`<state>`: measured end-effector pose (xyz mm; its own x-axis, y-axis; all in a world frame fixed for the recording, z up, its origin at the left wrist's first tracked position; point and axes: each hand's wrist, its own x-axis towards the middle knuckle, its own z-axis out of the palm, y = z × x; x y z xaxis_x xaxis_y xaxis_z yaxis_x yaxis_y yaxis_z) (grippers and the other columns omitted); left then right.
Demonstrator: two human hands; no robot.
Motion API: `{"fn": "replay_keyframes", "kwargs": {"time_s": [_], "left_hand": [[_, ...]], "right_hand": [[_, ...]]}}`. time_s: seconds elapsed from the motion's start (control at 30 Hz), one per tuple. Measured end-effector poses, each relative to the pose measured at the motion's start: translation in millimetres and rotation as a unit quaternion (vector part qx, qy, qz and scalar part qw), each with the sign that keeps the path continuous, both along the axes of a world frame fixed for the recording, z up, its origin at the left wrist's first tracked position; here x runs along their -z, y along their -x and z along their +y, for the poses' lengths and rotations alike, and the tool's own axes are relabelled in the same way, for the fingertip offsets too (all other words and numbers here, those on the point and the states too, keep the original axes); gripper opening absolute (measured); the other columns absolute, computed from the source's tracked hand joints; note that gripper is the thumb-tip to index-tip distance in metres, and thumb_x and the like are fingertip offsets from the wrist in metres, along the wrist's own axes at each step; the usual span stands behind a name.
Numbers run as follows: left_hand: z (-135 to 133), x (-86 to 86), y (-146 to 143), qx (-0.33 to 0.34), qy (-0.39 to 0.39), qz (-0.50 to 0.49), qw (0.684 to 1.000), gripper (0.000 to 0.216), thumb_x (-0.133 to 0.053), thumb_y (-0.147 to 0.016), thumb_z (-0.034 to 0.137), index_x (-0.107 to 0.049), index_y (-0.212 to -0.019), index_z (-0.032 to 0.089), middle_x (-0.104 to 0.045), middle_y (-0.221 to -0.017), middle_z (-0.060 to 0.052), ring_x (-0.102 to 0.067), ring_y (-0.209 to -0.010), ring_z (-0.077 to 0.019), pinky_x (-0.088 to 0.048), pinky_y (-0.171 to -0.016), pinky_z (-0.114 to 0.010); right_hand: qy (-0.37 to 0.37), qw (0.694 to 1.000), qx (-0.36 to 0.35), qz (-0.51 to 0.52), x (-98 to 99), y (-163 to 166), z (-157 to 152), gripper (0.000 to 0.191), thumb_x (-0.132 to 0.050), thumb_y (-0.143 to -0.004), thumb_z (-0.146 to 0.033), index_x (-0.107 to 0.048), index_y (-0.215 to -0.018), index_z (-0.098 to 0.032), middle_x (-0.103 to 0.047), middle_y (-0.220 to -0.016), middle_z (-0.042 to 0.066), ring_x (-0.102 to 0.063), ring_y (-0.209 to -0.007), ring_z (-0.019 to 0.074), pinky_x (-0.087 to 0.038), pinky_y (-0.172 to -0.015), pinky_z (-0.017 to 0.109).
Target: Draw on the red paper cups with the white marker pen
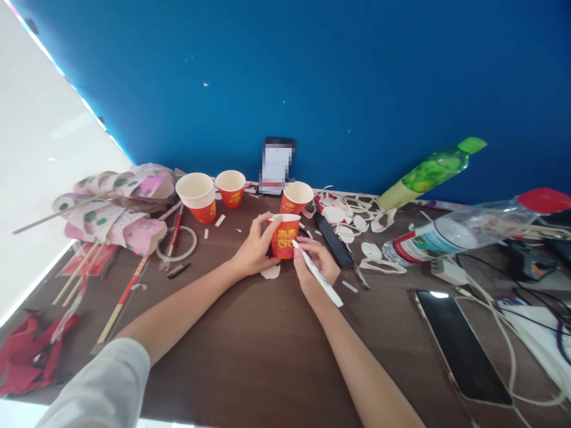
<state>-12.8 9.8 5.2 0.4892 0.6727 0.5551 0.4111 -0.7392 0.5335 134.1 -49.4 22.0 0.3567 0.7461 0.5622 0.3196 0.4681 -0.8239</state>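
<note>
A red paper cup [285, 241] with yellow characters stands upright on the dark brown table [250, 356]. Around its left side and rim my left hand [255, 246] is closed. My right hand [317, 267] grips a white marker [322, 278], its tip end close to or touching the cup's right side; I cannot tell which. Just behind stands another red cup [297, 197]. Farther left are a single red cup [231, 188] and a nested stack of cups [196, 196]. A small white paper scrap [270, 272] lies below the held cup.
A phone [276, 165] leans on the blue panel [312, 77]. White paper scraps [352, 220], a black object [333, 241], a green bottle [426, 172] and a clear bottle [450, 235] fill the right. A dark phone [464, 345] and cables lie nearer. Pink-white wrapped items [116, 229] and sticks [122, 300] are left.
</note>
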Motion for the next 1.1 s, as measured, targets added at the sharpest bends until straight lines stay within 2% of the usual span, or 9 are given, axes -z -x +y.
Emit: {"fn": "replay_keyframes", "kwargs": {"time_s": [0.2,0.5,0.7,1.1], "left_hand": [[-0.3,1.0,0.2,-0.015,-0.037,0.007,0.999,0.096,-0.069,-0.073,0.024,-0.008,-0.148,0.030,-0.021,-0.135,-0.014,-0.028,-0.134,-0.0370,-0.036,-0.107,-0.057],[-0.6,1.8,1.0,-0.014,-0.060,0.010,0.998,0.094,-0.067,-0.075,0.021,-0.009,-0.148,0.029,-0.024,-0.133,-0.014,-0.031,-0.132,-0.0342,-0.040,-0.105,-0.054],[-0.7,-0.6,0.1,-0.014,-0.071,-0.003,0.997,0.093,-0.068,-0.074,0.020,-0.011,-0.147,0.028,-0.025,-0.130,-0.014,-0.033,-0.129,-0.0339,-0.041,-0.104,-0.053],[-1.0,0.0,-0.1,-0.017,-0.038,-0.002,0.999,0.095,-0.069,-0.072,0.022,-0.012,-0.147,0.029,-0.024,-0.131,-0.014,-0.033,-0.130,-0.0345,-0.040,-0.104,-0.054]], "right_hand": [[-0.047,0.994,-0.016,-0.097,2.6,-0.8,0.3,0.011,-0.064,-0.076,-0.016,-0.064,-0.083,-0.024,-0.068,-0.079,0.003,-0.067,-0.081,0.0194,-0.059,-0.080,0.040],[-0.048,0.991,-0.008,-0.126,1.1,1.1,0.7,0.016,-0.064,-0.075,-0.012,-0.064,-0.086,-0.024,-0.069,-0.081,0.003,-0.066,-0.081,0.0181,-0.058,-0.079,0.037],[-0.009,0.993,0.017,-0.114,-2.1,3.8,-1.5,0.012,-0.064,-0.078,-0.015,-0.066,-0.087,-0.024,-0.070,-0.086,0.004,-0.068,-0.081,0.0174,-0.059,-0.078,0.034],[0.045,0.998,0.027,-0.041,0.5,3.9,-1.9,0.008,-0.064,-0.079,-0.024,-0.065,-0.087,-0.023,-0.071,-0.093,0.005,-0.070,-0.084,0.0189,-0.060,-0.079,0.034]]}}
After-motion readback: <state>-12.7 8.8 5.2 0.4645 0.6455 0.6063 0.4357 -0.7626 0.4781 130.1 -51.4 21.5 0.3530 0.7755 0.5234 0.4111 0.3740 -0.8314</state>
